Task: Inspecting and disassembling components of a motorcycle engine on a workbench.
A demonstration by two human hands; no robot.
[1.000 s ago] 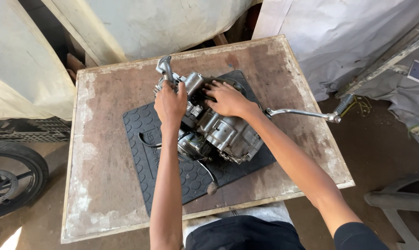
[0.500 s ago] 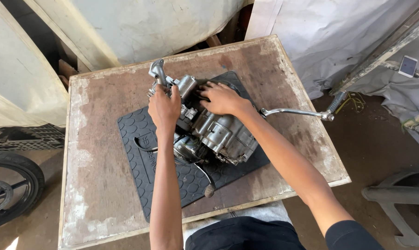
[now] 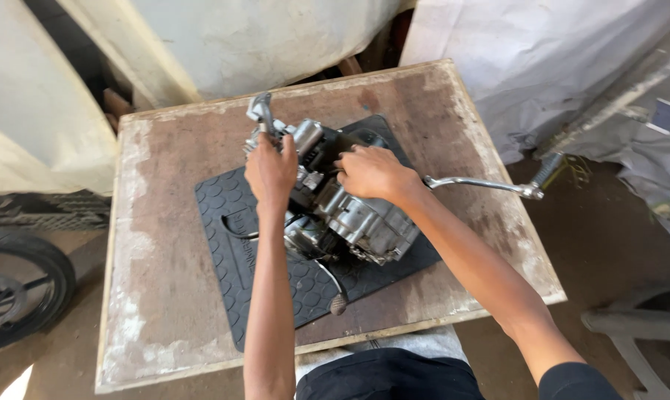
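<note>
A grey metal motorcycle engine (image 3: 350,211) lies on a black patterned rubber mat (image 3: 235,237) in the middle of a worn wooden table (image 3: 165,296). My left hand (image 3: 270,170) grips the engine's far left part, just below a metal fitting (image 3: 261,111) that sticks up. My right hand (image 3: 370,172) rests closed on the top of the engine casing. A long chrome kick lever (image 3: 483,184) juts from the engine to the right, past the table edge.
A motorcycle wheel (image 3: 13,289) stands on the floor at the left. Pale tarpaulin-covered shapes (image 3: 542,67) fill the back and right. A grey plastic piece (image 3: 638,326) lies on the floor at the lower right. A thin lever with a rubber tip (image 3: 337,302) lies on the mat.
The camera view has shifted slightly. Both hands stay on the engine, and the right hand has slid a little toward its centre.
</note>
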